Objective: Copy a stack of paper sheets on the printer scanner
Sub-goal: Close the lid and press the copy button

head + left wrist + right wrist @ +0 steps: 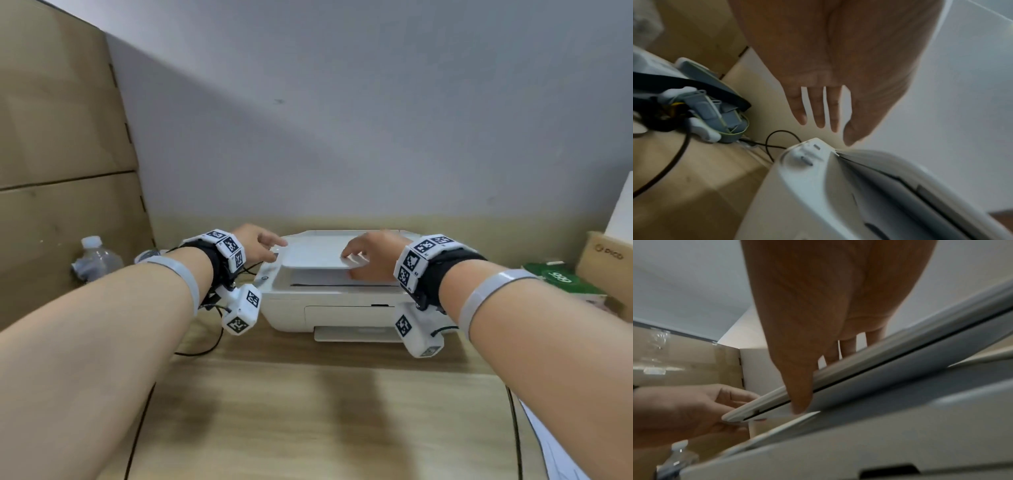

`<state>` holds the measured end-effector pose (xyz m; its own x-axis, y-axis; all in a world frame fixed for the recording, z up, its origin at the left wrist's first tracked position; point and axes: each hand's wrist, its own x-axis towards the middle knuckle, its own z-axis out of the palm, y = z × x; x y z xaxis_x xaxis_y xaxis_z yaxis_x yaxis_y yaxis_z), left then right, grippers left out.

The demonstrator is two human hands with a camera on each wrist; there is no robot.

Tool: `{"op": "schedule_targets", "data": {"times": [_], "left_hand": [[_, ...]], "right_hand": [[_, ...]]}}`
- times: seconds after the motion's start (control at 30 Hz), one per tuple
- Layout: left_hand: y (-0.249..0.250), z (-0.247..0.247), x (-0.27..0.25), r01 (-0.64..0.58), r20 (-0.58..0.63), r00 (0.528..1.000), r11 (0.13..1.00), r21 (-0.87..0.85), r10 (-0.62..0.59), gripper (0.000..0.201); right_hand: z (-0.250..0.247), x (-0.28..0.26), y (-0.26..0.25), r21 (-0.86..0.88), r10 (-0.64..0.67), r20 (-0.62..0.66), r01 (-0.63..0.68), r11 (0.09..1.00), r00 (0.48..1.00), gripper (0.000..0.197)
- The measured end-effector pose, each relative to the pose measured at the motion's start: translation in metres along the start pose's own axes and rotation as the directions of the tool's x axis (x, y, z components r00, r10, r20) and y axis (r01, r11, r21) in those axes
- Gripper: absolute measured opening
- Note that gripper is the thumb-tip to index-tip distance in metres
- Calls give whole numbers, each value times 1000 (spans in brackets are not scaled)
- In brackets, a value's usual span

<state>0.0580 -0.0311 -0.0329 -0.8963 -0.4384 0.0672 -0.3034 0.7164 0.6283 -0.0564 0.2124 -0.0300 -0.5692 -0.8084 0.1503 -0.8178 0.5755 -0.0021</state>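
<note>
The right hand [368,251] is clamping its fingers [795,386] on the half-raised scanner lid [315,260] while the left hand [255,245] is holding straight, spread fingers [819,112] at its corner.

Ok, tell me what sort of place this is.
Probably a small office or storage corner: a white desktop printer on a wooden table, cardboard boxes stacked beside it.

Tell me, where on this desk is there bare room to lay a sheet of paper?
The widest free patch is the bare desk in front of the printer, toward the near edge. The left side is crowded by a water bottle and a cable, the right by a green box. The right hand grips the scanner lid; the left hand touches its corner.
</note>
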Motion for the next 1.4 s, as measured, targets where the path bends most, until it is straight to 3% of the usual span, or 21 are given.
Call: {"op": "schedule_targets", "data": {"times": [0.07,0.2,0.4,0.6,0.87,1.4], "left_hand": [[-8,3,-3,34,-13,999,999,-40,-34,40],[-20,17,-8,150,-37,985,948,-279,-167,44],[-33,42,-9,223,-8,969,885,-408,-247,39],[-35,56,-3,110,-143,977,945,-306,-160,43],[-35,62,-5,140,-240,954,977,-162,-176,45],[-32,59,-2,166,-245,959,983,75,-143,48]], "right_hand": [[10,-1,0,47,24,36,-26,999,999,39],[19,4,-1,134,69,18,-71,989,997,43],[37,21,-11,183,104,130,-127,975,986,52],[54,21,-13,71,115,120,-124,990,986,54],[62,24,-8,55,112,115,-119,991,987,58],[64,25,-8,68,126,123,-135,988,984,58]]}}
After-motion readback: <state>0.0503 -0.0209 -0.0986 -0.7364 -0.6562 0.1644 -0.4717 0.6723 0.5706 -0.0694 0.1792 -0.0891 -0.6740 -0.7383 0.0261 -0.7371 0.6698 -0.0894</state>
